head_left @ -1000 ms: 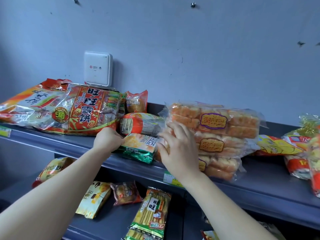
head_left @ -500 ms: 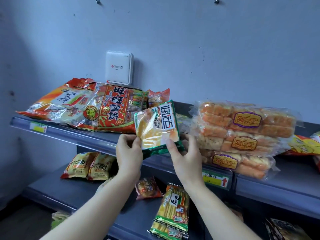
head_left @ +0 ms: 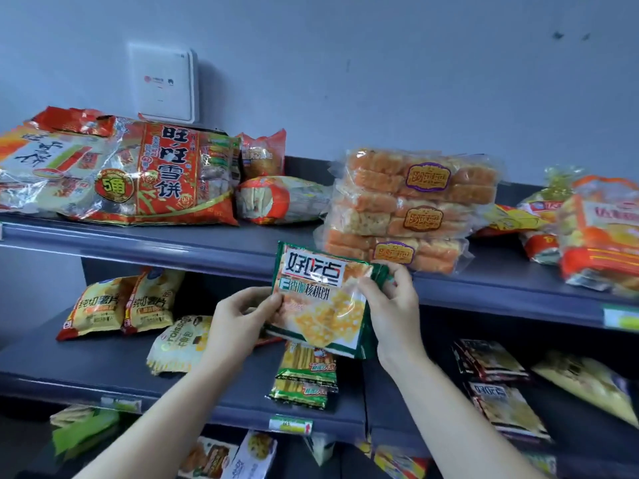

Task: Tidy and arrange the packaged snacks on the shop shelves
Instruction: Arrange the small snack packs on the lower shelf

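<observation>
A green-edged biscuit packet (head_left: 321, 299) is held in front of the top shelf's front edge (head_left: 173, 245). My left hand (head_left: 242, 316) pinches its left side. My right hand (head_left: 390, 302) grips its right edge from behind. On the top shelf lie a large red rice-cracker bag (head_left: 162, 178), a small red-and-white packet (head_left: 276, 200) and a stack of three clear packs of orange cakes (head_left: 408, 205). The packet hides part of the middle shelf behind it.
The middle shelf (head_left: 103, 368) carries yellow chip bags (head_left: 117, 302), a croissant packet (head_left: 179, 344), a green stick-snack pack (head_left: 306, 375) and dark packets (head_left: 498, 382) at right. Orange bags (head_left: 598, 229) sit at the top shelf's right end. A white box (head_left: 162, 81) hangs on the wall.
Both hands lifted the green biscuit packet off the top shelf, then brought it down and forward in front of the shelf edge. The view shifted lower, revealing more of the middle shelf.
</observation>
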Demonstrator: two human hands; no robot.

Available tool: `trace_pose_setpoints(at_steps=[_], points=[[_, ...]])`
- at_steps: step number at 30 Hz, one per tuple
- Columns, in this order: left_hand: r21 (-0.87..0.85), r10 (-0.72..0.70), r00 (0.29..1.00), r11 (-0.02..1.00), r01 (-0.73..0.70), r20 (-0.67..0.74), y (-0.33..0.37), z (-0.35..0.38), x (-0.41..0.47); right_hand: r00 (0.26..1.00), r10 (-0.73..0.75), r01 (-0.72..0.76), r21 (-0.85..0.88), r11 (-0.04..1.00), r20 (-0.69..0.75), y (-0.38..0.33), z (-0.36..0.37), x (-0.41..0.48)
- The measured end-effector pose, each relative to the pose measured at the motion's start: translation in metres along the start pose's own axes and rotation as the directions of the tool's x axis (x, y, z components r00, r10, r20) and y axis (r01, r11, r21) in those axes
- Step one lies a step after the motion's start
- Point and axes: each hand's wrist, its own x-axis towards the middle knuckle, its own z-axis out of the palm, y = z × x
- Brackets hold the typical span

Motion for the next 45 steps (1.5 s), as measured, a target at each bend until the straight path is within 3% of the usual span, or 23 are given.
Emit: trace_pose_setpoints(at_steps=[3,9,14,21,28,33,40,45], points=[[-0.025,-0.073,0.994,0.997,0.076,0.078,-0.019,0.024,-0.016,0.998,0.038,-0.039,-0.028,0.999,-0.059,0.01,-0.032,-0.011],[0.087,-0.158,0.973,0.986,0.145,0.17,-0.052,0.091,-0.046,0.978,0.109,-0.143,-0.192,0.971,-0.177,0.023,-0.111,-0.03],[0.102,-0.273,0.942,0.961,0.258,0.195,-0.075,0.158,-0.068,0.954,0.17,-0.232,-0.252,0.939,-0.246,0.035,-0.178,-0.039],[0.061,-0.398,0.903,0.917,0.394,0.161,-0.109,0.263,-0.082,0.929,0.26,-0.357,-0.449,0.819,-0.262,0.058,-0.271,-0.016],[0.108,-0.549,0.82,0.836,0.538,0.165,-0.149,0.346,-0.085,0.879,0.315,-0.46,-0.465,0.756,-0.359,0.095,-0.357,0.035],[0.316,-0.492,0.868,0.835,0.45,0.065,-0.17,0.367,-0.079,0.814,0.327,-0.535,-0.399,0.745,-0.48,0.124,-0.401,0.065],[0.568,-0.479,0.872,0.691,0.447,-0.103,-0.212,0.364,-0.041,0.729,0.429,-0.654,-0.357,0.667,-0.533,0.173,-0.43,0.098],[0.618,-0.518,0.837,0.603,0.504,-0.177,-0.238,0.36,-0.01,0.719,0.412,-0.675,-0.421,0.606,-0.559,0.193,-0.437,0.114]])
